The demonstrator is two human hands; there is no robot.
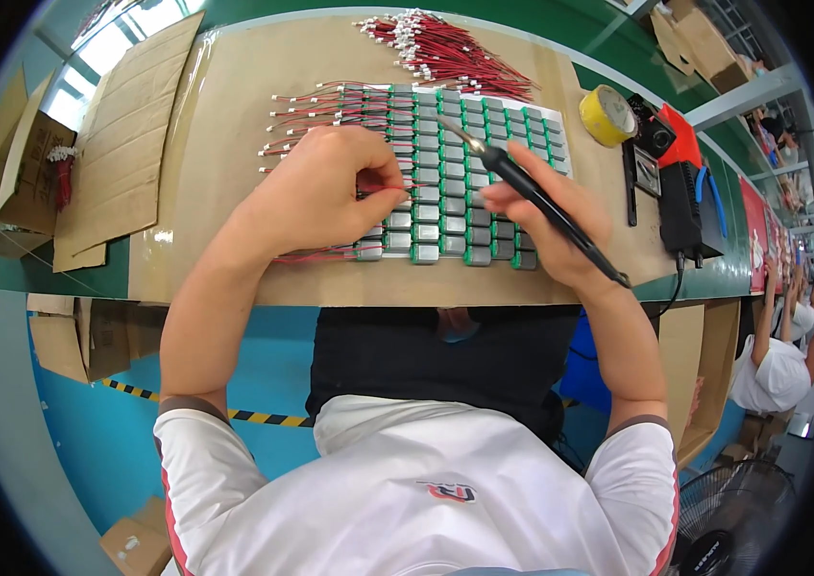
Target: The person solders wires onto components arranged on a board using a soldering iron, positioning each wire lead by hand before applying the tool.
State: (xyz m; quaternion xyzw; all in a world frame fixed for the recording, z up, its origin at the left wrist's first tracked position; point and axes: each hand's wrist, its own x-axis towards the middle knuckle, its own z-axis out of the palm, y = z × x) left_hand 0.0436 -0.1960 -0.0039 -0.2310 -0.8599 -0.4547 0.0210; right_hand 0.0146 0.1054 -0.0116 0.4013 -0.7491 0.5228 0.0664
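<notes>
Rows of small grey-and-green blocks (479, 219), which look like little battery packs, lie on a white board on the bench. Along their left side, red and black wires with white connectors (315, 115) stick out. My left hand (320, 192) is over the left rows, thumb and forefinger pinched on a thin red wire whose end is mostly hidden by the fingers. In my right hand (575, 206) is a black soldering iron (546, 200), its metal tip slanting up and left above the blocks, apart from my left fingers.
A heap of red wires with white connectors (464, 62) lies beyond the board. To the right are a yellow tape roll (607, 115), a black box with a cord (687, 216) and blue-handled pliers (711, 197). Cardboard (133, 134) leans at the left. Other people sit far right.
</notes>
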